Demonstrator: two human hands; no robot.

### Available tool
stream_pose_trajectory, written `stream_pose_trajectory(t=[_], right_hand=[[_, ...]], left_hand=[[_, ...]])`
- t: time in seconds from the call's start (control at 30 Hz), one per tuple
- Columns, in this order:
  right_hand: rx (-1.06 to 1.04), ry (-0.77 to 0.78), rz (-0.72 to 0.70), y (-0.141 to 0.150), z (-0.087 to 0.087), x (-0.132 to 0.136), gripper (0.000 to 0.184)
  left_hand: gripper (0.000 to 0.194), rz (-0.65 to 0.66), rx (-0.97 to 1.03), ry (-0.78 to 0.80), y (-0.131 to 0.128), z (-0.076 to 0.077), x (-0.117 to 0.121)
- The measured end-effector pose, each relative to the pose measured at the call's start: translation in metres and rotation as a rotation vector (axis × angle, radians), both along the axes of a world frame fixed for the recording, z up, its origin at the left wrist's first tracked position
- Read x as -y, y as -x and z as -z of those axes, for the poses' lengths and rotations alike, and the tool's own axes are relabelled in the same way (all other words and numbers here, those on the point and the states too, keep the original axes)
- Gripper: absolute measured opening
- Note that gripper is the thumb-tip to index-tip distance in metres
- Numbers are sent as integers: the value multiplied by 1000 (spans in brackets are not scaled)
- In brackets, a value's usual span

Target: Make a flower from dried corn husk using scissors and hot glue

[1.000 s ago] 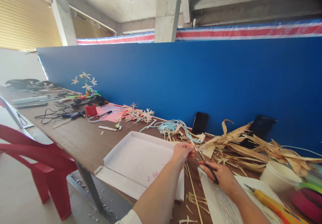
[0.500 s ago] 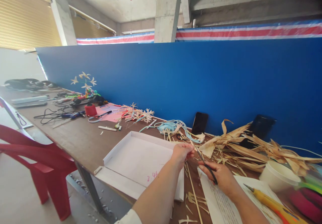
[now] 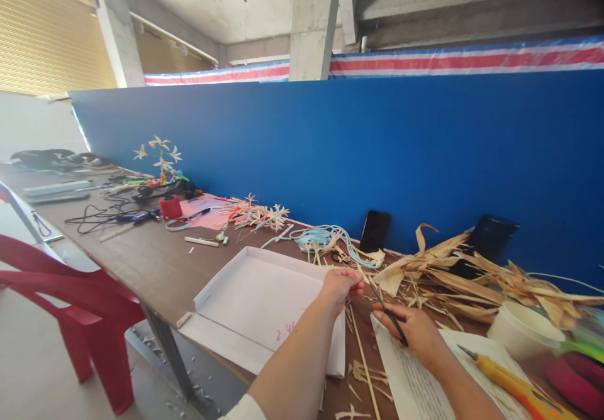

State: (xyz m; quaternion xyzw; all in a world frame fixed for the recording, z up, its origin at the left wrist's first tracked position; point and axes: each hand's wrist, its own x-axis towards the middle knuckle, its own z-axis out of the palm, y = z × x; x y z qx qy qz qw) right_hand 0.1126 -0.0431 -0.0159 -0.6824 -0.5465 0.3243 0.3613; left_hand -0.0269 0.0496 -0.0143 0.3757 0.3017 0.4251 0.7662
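My right hand (image 3: 418,335) is closed around the black handles of a pair of scissors (image 3: 396,327). Their blades slant up and left to the fingertips of my left hand (image 3: 340,287). That hand is closed in a pinch on a thin pale strip of dried husk (image 3: 360,270), mostly hidden by the fingers. The blades lie beside the strip; I cannot tell if they touch it. Below my left forearm lies a white box lid (image 3: 255,294) with pink writing. A heap of dried husks (image 3: 425,269) spreads behind my right hand.
Printed paper (image 3: 410,370), a yellow-handled tool (image 3: 509,379) and a white cup (image 3: 523,329) are at the right. A phone (image 3: 375,230) leans on the blue partition (image 3: 330,149). Husk flowers (image 3: 268,217), a red spool (image 3: 170,207) and cables stand farther left. A red chair (image 3: 89,307) is beside the table.
Hardly anything differs. Both hands keep their places, with the scissors still at my left fingertips. The view has shifted very slightly.
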Motion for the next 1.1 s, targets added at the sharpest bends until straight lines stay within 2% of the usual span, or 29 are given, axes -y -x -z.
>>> stream_pose_trajectory(t=[0.23, 0.37, 0.7, 1.1], right_hand=[[-36, -27, -2, 0, 3, 0, 46], [-95, -15, -13, 1, 4, 0, 49], [-90, -5, -24, 3, -6, 3, 53], [-37, -22, -12, 0, -2, 1, 48]], left_hand=[[21, -31, 49, 41, -4, 2, 1], [20, -34, 30, 15, -4, -1, 2], [25, 72, -73, -58, -4, -1, 4], [25, 90, -48, -58, -3, -2, 6]])
